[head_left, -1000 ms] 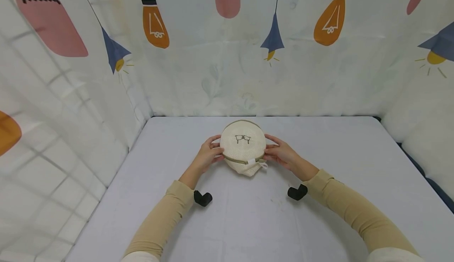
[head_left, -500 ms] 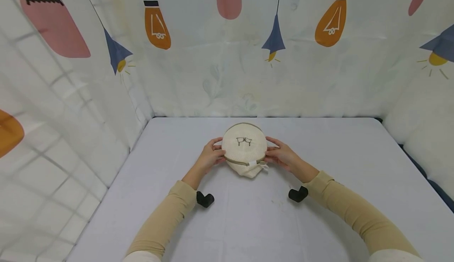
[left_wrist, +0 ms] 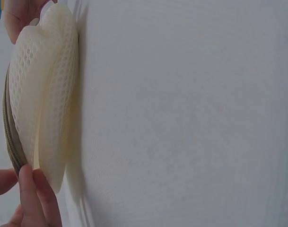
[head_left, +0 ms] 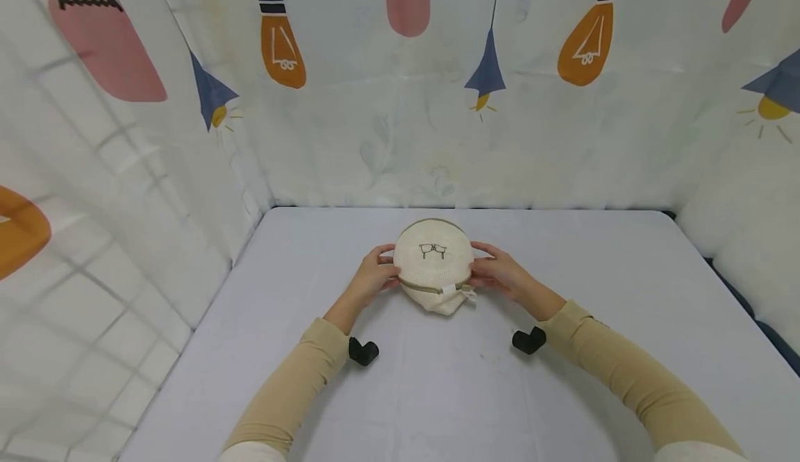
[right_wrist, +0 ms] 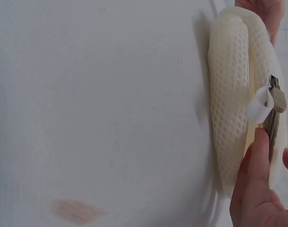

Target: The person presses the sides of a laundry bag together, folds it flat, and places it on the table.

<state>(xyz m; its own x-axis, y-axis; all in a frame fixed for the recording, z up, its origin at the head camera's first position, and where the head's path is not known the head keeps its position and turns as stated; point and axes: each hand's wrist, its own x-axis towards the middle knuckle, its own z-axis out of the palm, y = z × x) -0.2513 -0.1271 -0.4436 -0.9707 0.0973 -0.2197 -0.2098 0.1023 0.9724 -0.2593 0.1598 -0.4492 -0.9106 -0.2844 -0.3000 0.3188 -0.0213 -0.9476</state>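
A cream mesh laundry bag with a round top and a small glasses-shaped print sits toward the far side of the table. Its left edge is gripped by my left hand, thumb on top and fingers at the side. Opposite, my right hand holds the right edge in the same way. The left wrist view shows the bag's folded mesh side and an olive zipper by the fingertips. In the right wrist view, the zipper pull and a white fabric loop lie just beyond my fingers.
A white cloth covers the table. Black camera mounts hang at my left wrist and right wrist. White curtains printed with lamps and bulbs close off the back and sides. A brownish stain marks the cloth.
The whole head view has shifted slightly, so everything sits a little lower and to the right. Both hands keep their hold on the bag's edges.
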